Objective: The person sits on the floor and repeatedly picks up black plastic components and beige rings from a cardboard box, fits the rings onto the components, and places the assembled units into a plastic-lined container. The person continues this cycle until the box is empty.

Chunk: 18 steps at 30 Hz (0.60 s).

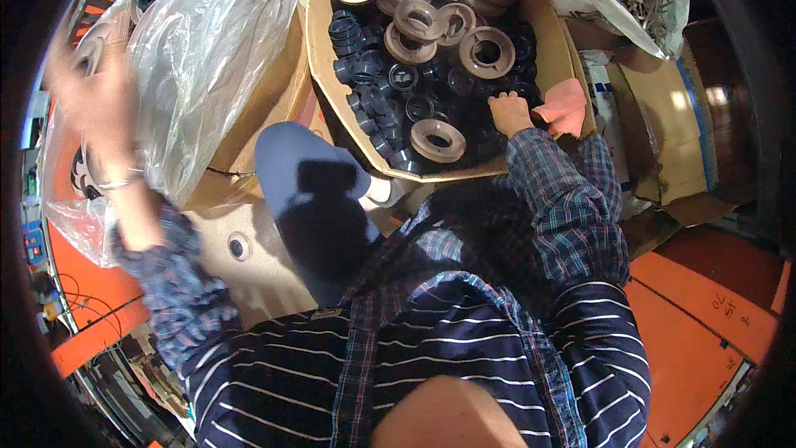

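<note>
The cardboard box (319,50) sits ahead of the knees, filled with black plastic fittings (373,87) and, heaped toward its far edge, tan ring-shaped discs (423,21). One tan disc (437,140) lies alone near the box's near edge. To the left a clear plastic bag (207,50) stands over a second carton. The work looks like picking parts from the box: the right hand (508,111) rests on the black fittings by the right wall, fingers curled down among them; whether they clamp one I cannot tell. A pink cloth (565,104) lies just beside it. The left hand (95,104) is raised at the bag, blurred, fingers unclear. Next, a firm pinch on one fitting seems needed.
</note>
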### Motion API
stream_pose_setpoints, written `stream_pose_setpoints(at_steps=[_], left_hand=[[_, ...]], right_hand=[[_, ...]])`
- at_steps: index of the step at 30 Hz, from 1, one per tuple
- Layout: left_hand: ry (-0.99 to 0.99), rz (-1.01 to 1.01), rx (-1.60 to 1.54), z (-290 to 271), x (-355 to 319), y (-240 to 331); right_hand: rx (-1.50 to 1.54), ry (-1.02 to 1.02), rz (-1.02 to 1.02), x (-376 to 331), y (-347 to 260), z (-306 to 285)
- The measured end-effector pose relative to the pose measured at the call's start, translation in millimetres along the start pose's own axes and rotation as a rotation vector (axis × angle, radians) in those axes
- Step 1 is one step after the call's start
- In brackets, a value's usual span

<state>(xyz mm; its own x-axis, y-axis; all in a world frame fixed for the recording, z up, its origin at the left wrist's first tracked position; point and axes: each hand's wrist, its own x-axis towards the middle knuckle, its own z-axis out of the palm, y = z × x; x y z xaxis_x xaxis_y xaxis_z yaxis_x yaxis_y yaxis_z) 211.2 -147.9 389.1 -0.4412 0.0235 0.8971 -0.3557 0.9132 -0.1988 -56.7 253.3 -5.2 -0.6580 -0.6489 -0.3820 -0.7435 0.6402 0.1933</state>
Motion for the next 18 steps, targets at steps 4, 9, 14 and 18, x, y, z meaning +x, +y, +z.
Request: stream_pose_setpoints(at_steps=[4, 9, 14, 18], left_hand=[[-0.61, 0.064, -0.73, 86.9, -121.1, 174.5], [-1.29, 0.203, -1.23, 148.5, -260.5, 290.7], [-1.597, 0.416, -0.711, 147.0, -280.1, 318.2], [-1.621, -0.021, -0.933, 147.6, -242.5, 309.8]], right_hand=[[-0.012, 0.083, -0.046, 1.3, 3.9, 18.5], [0.008, 0.33, 0.065, -2.1, 6.3, 26.7], [0.176, 0.085, 0.014, 2.3, 4.5, 0.8], [0.385, 0.098, 0.073, 2.2, 1.7, -26.2]])
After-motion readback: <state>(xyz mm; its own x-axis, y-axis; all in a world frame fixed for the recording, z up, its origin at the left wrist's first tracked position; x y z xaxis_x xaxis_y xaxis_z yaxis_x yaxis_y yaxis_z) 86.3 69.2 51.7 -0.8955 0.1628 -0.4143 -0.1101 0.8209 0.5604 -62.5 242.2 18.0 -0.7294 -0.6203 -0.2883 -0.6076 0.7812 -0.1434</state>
